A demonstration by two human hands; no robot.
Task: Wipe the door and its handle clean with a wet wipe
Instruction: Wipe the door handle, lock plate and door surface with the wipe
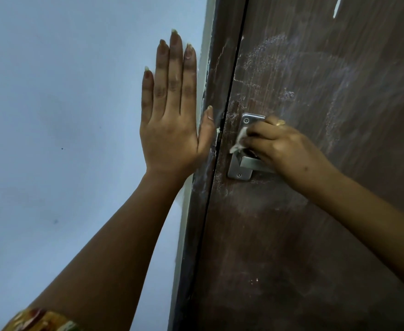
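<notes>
Door (315, 211): brown, smeared with white streaks.
Handle (246, 163): metal, on the door.
Right hand (279, 144): fingers closed on wet wipe (240, 139), pressed on the handle.
Left hand (172, 120): fingers spread flat on wall (52, 115), beside the door.

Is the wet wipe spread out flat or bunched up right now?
Bunched up. The wet wipe is crumpled into a wad under the right hand's fingertips, pressed against the metal door handle plate.

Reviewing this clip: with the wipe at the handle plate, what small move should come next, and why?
Probably slide the right hand with the wet wipe down the handle plate and onto the lever. The wipe sits on the plate's upper half, while the lower plate and lever lie uncovered. The left hand is flat against the wall, bracing.
</notes>
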